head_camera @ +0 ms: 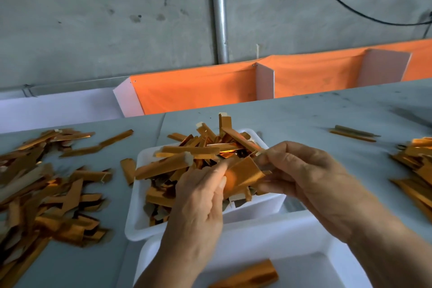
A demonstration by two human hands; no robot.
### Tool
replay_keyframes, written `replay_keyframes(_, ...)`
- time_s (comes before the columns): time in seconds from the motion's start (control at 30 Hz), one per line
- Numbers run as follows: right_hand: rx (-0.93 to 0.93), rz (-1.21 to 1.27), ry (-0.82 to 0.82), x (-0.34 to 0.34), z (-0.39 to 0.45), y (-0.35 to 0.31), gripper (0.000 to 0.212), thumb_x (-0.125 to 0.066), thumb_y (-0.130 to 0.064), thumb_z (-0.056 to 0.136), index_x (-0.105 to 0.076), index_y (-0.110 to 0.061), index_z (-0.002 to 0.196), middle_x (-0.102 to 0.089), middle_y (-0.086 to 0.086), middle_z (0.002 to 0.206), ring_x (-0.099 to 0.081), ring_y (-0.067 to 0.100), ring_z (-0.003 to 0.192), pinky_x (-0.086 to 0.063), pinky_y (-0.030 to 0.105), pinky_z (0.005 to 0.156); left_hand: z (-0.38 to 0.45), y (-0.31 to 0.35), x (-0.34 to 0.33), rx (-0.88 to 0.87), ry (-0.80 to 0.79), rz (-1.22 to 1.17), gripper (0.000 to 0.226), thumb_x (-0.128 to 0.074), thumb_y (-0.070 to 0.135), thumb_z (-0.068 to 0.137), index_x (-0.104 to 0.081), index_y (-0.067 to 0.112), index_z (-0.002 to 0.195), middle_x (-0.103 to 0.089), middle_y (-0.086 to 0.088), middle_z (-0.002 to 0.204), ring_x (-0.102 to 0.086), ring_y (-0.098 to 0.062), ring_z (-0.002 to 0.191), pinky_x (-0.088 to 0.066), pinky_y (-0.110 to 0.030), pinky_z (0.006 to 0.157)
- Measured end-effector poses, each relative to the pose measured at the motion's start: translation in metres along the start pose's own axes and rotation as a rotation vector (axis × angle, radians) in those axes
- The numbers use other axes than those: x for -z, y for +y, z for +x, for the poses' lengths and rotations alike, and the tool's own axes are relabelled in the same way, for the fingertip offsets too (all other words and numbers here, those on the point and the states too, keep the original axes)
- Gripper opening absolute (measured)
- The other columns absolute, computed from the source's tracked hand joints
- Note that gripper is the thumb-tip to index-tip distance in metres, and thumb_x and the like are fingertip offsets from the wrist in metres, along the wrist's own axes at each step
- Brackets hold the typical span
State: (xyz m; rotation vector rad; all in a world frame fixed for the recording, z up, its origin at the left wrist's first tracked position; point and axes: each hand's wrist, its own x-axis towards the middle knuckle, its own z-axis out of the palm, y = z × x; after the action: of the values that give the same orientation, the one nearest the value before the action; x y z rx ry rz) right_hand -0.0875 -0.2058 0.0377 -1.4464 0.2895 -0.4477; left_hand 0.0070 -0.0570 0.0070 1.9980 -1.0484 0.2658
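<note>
Both hands hold one shiny gold card piece [245,174] above a white tray [138,215] heaped with several similar gold card strips [177,161]. My left hand [201,196] pinches the piece's left side between thumb and fingers. My right hand [301,170] pinches its right edge with curled fingers. The piece is bent or folded between the two hands. Its lower part is hidden behind my left thumb.
A second white tray [301,241] sits nearer to me with one gold strip [250,275] in it. Loose gold strips lie in piles at the left [46,182] and at the right edge [416,166] of the grey table. Orange-lined bins [198,89] stand behind the table.
</note>
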Motion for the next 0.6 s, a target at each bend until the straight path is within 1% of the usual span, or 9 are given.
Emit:
replay_keyframes(0.03,0.004,0.016,0.003,0.0002,-0.0006,-0.0025,0.012,-0.064,-0.022,0.080,-0.069,-0.011,0.083,-0.073,0.014,0.089,-0.072,0.026,0.082,-0.057,0.026,0.070,0.0001,-0.0016,0.0008,0.002,-0.017,0.001,0.046,-0.030,0.038,0.091,-0.048,0.037,0.133,-0.049,0.024,0.112,-0.040,0.000,0.118,-0.027,0.005,0.085)
replay_keyframes(0.13,-0.016,-0.014,-0.040,0.0030,-0.0008,-0.0027,0.031,-0.070,-0.015,0.072,-0.065,-0.011,0.102,-0.071,0.017,0.089,-0.072,0.026,0.080,-0.056,0.022,0.066,0.0003,-0.0012,0.0020,-0.067,-0.046,-0.003,0.048,-0.029,0.037,0.091,-0.046,0.036,0.135,-0.050,0.023,0.117,-0.042,0.002,0.115,-0.033,-0.002,0.087)
replay_keyframes(0.23,-0.105,-0.070,-0.072,0.0044,-0.0001,-0.0019,0.012,-0.066,-0.009,0.082,-0.075,-0.014,0.089,-0.073,0.010,0.087,-0.072,0.017,0.077,-0.055,0.019,0.066,-0.0010,0.0015,0.0014,-0.137,-0.040,0.037,0.045,-0.031,0.037,0.094,-0.052,0.030,0.132,-0.039,0.038,0.098,-0.043,0.006,0.104,-0.037,-0.008,0.083)
replay_keyframes(0.3,-0.152,0.002,-0.104,0.0073,0.0000,-0.0013,0.012,-0.065,-0.010,0.081,-0.076,-0.012,0.081,-0.073,0.008,0.084,-0.071,0.015,0.075,-0.055,0.019,0.066,-0.0019,0.0013,0.0017,-0.201,-0.007,0.085,0.041,-0.039,0.043,0.097,-0.054,0.026,0.131,-0.036,0.039,0.094,-0.044,0.005,0.099,-0.036,-0.012,0.080)
replay_keyframes(0.37,-0.170,0.087,-0.132,0.0087,-0.0001,-0.0016,0.015,-0.066,-0.014,0.075,-0.076,-0.007,0.082,-0.072,0.011,0.084,-0.070,0.015,0.076,-0.056,0.020,0.067,-0.0007,0.0003,0.0031,-0.214,-0.021,0.167,0.059,-0.047,0.061,0.086,-0.050,0.027,0.135,-0.043,0.033,0.096,-0.043,0.001,0.099,-0.039,-0.020,0.086)
replay_keyframes(0.4,-0.166,0.105,-0.143,0.0084,-0.0006,-0.0020,0.016,-0.066,-0.016,0.072,-0.076,-0.007,0.082,-0.072,0.011,0.084,-0.070,0.015,0.076,-0.056,0.020,0.068,0.0006,-0.0002,0.0036,-0.236,0.000,0.235,0.067,-0.052,0.063,0.080,-0.051,0.024,0.135,-0.048,0.027,0.098,-0.041,-0.001,0.098,-0.044,-0.029,0.089)
replay_keyframes(0.47,-0.147,0.100,-0.136,0.0059,-0.0010,-0.0022,0.016,-0.067,-0.017,0.070,-0.077,-0.009,0.080,-0.072,0.011,0.082,-0.070,0.015,0.075,-0.056,0.021,0.068,0.0030,0.0007,0.0034,-0.292,0.052,0.341,0.068,-0.059,0.050,0.071,-0.058,0.013,0.129,-0.063,0.009,0.097,-0.043,-0.006,0.097,-0.052,-0.050,0.084)
replay_keyframes(0.5,-0.143,0.087,-0.123,0.0050,-0.0012,-0.0025,0.014,-0.067,-0.016,0.070,-0.076,-0.009,0.079,-0.072,0.011,0.081,-0.071,0.016,0.074,-0.056,0.021,0.067,0.0037,0.0008,0.0021,-0.308,0.073,0.365,0.066,-0.062,0.044,0.068,-0.060,0.010,0.125,-0.067,0.004,0.095,-0.044,-0.009,0.098,-0.051,-0.056,0.085)
replay_keyframes(0.6,-0.145,-0.015,-0.100,0.0040,-0.0020,-0.0041,0.005,-0.069,-0.008,0.077,-0.075,-0.009,0.078,-0.071,0.008,0.080,-0.069,0.016,0.070,-0.055,0.020,0.063,0.0046,0.0002,0.0010,-0.348,0.086,0.401,0.067,-0.078,0.033,0.060,-0.064,0.007,0.120,-0.070,0.000,0.099,-0.054,-0.014,0.105,-0.048,-0.058,0.090)
